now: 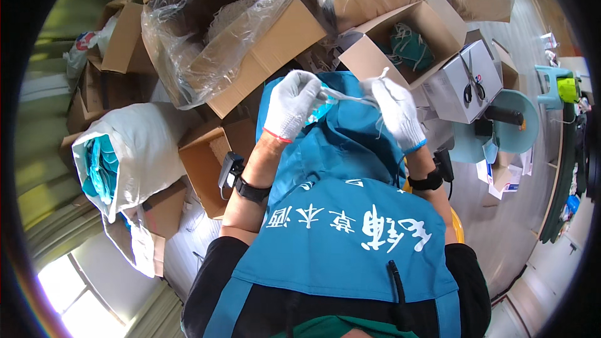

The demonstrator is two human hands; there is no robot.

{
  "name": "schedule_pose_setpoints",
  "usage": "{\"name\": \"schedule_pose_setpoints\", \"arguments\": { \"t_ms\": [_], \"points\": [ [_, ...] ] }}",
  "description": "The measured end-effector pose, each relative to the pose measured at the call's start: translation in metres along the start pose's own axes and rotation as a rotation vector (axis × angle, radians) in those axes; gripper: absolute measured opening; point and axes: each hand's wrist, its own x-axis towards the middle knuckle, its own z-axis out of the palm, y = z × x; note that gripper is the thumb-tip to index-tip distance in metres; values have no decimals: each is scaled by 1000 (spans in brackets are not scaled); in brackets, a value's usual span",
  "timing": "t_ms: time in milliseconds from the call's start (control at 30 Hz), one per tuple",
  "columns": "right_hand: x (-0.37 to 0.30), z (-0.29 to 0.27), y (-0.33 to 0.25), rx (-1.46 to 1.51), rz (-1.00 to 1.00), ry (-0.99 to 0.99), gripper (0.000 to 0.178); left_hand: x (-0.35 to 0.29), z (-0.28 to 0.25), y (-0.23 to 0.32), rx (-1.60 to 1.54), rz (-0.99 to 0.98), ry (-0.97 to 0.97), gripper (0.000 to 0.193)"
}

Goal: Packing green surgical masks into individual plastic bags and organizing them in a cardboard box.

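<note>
Both my hands wear white knit gloves and are raised over the lap of my blue apron (pixel 350 144). A thin white cord (pixel 349 96) stretches between them. My left hand (pixel 293 105), with a red cuff, pinches one end of it. The fingers of my right hand (pixel 394 107), with a blue cuff, are closed on the other end, and loose cord ends stick out above and below them. Beside the left fingers shows a small bright teal piece (pixel 320 113), partly hidden by the glove. Whether the cord is joined to it I cannot tell.
Ahead stand a plastic-lined carton (pixel 269 56) and an open carton (pixel 441 25) holding teal pieces with white cords. Scissors (pixel 474 81) lie on a white box (pixel 460 97). A light-blue stool (pixel 526 122) is at right. A white sack (pixel 147 144) of teal pieces is at left.
</note>
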Motion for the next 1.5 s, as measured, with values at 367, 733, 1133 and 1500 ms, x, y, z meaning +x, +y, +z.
{"name": "schedule_pose_setpoints", "arguments": {
  "t_ms": [367, 733, 1133, 1500],
  "points": [
    [1, 26, -21, -145, -381, -342, 27, 3, 3, -3, 230, 32, -148, 20],
    [1, 14, -9, -507, -539, -468, 30, 2, -7, -15, 11, 30, -391, 31],
    [5, 8, 5, -520, -1037, -273, 22, 1, 1, -10, -13, -85, -279, 19],
    [7, 14, -17, 157, -85, -500, 47, 4, 6, -16, 29, -50, -313, 14]
  ]
}}
